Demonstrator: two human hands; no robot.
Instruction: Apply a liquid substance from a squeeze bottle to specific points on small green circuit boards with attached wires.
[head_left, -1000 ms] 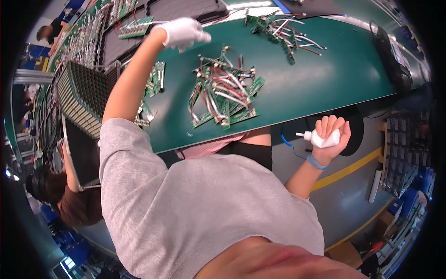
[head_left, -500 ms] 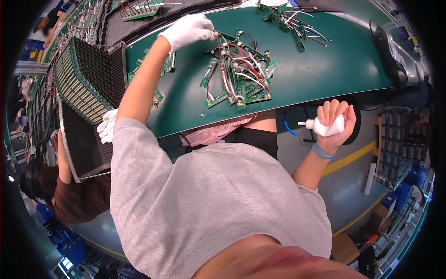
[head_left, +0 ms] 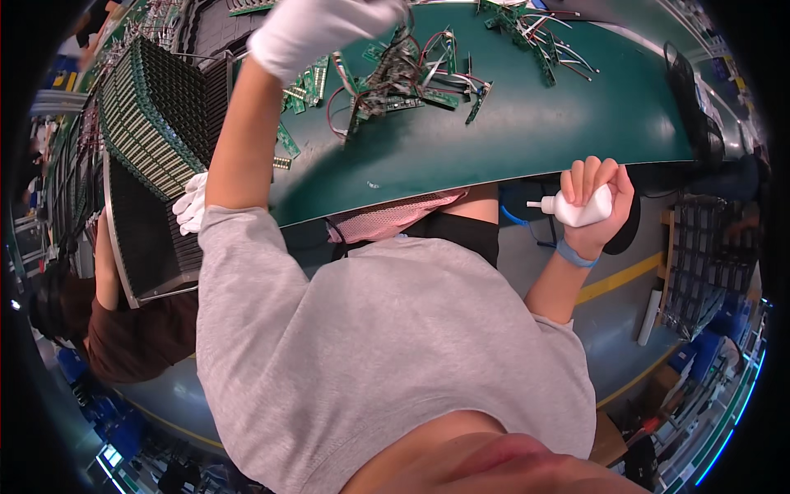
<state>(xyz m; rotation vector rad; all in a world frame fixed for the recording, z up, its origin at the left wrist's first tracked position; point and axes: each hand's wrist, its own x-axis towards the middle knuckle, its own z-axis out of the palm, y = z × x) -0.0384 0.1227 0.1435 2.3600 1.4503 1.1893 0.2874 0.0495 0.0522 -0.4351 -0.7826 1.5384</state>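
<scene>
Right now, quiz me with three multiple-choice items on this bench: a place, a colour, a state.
1. Where does the tangle of wired circuit boards lie? A on the floor. B on the green bench top. C in a cardboard box.
2. What colour is the glove on the left hand? A blue. B black. C white.
3. The right hand is: A closed round a white squeeze bottle. B open and empty. C flat on the bench.
Answers: 1 B, the boards rest on its green surface; 2 C, the glove is plain white; 3 A, its fingers wrap the bottle.

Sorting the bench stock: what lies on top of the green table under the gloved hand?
On the green table lies a tangle of small circuit boards with wires. The gloved left hand covers part of it.
</scene>
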